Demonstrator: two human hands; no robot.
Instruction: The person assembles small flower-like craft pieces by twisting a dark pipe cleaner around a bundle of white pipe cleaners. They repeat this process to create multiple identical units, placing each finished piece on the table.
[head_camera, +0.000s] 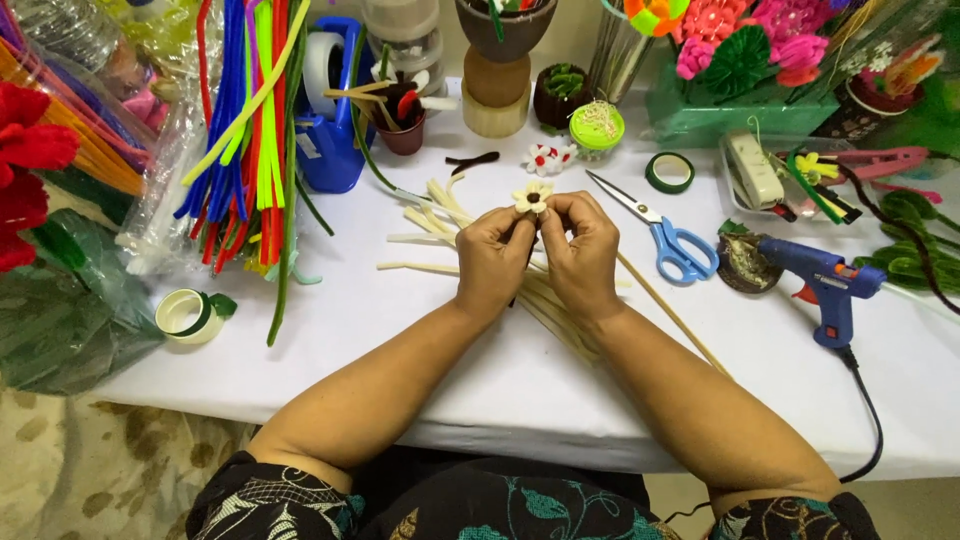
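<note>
- Cream flower with a dark centre sits right at the fingertips, raised just above the middle of the white table, both hands pinched onto it from below.
- Left hand is curled tight, fingers narrow, gripping under the bloom; right hand mirrors it, knuckles nearly touching the left.
- Under the hands lies a loose fan of cream strips – it spreads left and back, and a thin wooden stick runs out to the right.
- Blue-handled scissors lie just right of the right hand, the blue glue gun farther out toward the right edge.
- Left side is crowded by coloured pipe cleaners; a tape roll sits near the left edge.
- Open cloth shows along the near edge – on either side of the forearms.
</note>
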